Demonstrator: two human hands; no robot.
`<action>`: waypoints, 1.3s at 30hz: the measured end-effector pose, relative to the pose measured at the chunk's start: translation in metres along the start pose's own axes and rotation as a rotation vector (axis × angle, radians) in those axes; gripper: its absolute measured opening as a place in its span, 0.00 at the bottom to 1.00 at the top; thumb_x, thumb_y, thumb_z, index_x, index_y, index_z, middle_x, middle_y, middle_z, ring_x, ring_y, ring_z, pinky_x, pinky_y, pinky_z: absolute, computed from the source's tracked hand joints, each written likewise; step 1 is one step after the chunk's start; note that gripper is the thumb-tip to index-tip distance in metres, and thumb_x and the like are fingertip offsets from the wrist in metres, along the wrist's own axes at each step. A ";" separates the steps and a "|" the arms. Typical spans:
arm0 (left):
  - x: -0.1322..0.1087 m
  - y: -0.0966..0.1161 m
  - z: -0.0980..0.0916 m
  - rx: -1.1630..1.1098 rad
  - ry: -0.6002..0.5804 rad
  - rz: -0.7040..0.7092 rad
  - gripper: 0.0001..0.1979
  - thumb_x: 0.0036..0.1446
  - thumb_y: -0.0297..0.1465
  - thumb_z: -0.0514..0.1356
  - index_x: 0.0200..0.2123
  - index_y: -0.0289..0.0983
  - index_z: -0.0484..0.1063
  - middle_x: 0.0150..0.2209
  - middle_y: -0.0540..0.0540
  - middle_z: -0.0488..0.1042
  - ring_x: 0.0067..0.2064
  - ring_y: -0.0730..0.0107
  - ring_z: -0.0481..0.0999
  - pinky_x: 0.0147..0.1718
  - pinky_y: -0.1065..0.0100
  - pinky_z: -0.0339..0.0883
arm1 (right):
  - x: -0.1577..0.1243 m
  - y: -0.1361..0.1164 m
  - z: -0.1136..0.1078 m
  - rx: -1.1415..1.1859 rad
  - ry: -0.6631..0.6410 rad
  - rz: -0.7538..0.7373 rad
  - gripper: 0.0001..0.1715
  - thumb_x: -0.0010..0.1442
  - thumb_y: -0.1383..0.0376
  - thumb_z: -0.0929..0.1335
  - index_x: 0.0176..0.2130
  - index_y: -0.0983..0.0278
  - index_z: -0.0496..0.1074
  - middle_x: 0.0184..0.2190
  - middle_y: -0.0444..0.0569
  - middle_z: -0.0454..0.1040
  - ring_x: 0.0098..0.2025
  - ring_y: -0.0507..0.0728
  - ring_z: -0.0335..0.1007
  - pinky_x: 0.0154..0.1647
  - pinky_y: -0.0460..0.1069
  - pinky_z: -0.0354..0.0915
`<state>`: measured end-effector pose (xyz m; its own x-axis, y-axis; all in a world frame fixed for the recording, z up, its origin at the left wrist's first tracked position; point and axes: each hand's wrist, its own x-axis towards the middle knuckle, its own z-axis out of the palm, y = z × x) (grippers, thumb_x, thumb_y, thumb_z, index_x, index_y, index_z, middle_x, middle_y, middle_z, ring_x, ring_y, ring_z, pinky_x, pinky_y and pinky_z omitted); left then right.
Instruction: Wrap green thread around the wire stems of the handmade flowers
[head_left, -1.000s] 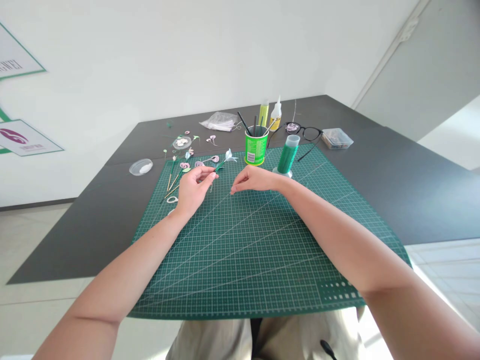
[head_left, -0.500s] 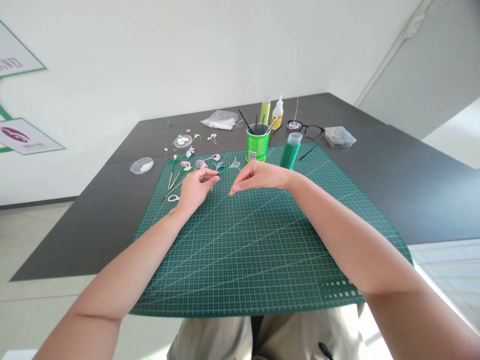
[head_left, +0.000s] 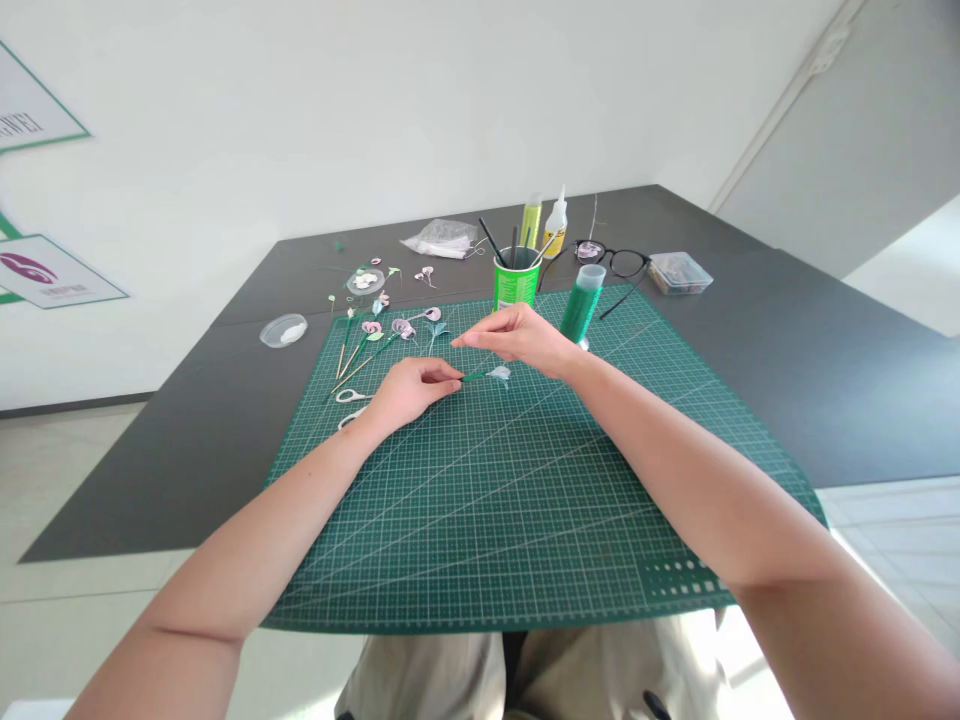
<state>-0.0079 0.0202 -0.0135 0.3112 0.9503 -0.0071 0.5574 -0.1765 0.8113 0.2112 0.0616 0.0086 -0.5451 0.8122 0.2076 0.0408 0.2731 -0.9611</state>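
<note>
Over the cutting mat [head_left: 525, 480], my left hand [head_left: 416, 390] pinches the green stem of a small artificial flower [head_left: 499, 374]. Its pale blue head points right. My right hand [head_left: 521, 335] is a little farther back, fingertips pressed together above and apart from the stem. Whatever may be between those fingertips is too small to make out. Scissors [head_left: 351, 396] with white handles lie partly under my left wrist. Beyond my left hand are a blue-green leafy sprig [head_left: 436, 328] and several pink-and-purple flowers [head_left: 403, 328], some on wooden sticks.
A green can [head_left: 514, 290] holding several dark tools and a tube wound with green thread [head_left: 581, 305] stand behind my right hand. Farther back are a glue bottle [head_left: 556, 230], glasses [head_left: 626, 263], a clear box [head_left: 679, 273] and a plastic bag [head_left: 442, 240]. Shallow dishes [head_left: 283, 331] lie left.
My left hand has moved right and nearer me with the flower, uncovering more of the scissors. My right hand has moved away from me, its fingertips now behind the stem.
</note>
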 end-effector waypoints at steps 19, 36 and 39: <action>-0.002 -0.001 0.004 -0.096 -0.134 0.034 0.12 0.52 0.40 0.70 0.34 0.38 0.80 0.34 0.45 0.83 0.38 0.61 0.81 0.43 0.58 0.72 | 0.003 0.016 -0.002 -0.159 0.053 0.148 0.23 0.58 0.53 0.73 0.43 0.69 0.84 0.16 0.41 0.64 0.22 0.47 0.48 0.24 0.48 0.48; -0.004 0.008 0.001 -0.044 -0.068 0.114 0.09 0.54 0.38 0.68 0.33 0.38 0.79 0.34 0.47 0.82 0.37 0.64 0.80 0.42 0.60 0.72 | 0.005 0.019 -0.009 -0.264 -0.002 0.243 0.19 0.57 0.58 0.72 0.40 0.69 0.85 0.28 0.49 0.78 0.25 0.49 0.57 0.30 0.48 0.56; -0.005 0.012 0.001 -0.045 -0.046 0.135 0.08 0.54 0.37 0.68 0.33 0.38 0.79 0.34 0.47 0.82 0.36 0.65 0.80 0.42 0.61 0.72 | 0.004 0.018 -0.012 -0.288 -0.031 0.248 0.18 0.56 0.57 0.72 0.39 0.68 0.85 0.32 0.51 0.80 0.28 0.50 0.62 0.32 0.49 0.59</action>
<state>-0.0022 0.0134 -0.0042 0.4165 0.9058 0.0774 0.4734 -0.2888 0.8322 0.2197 0.0763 -0.0061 -0.5136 0.8573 -0.0346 0.4062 0.2074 -0.8899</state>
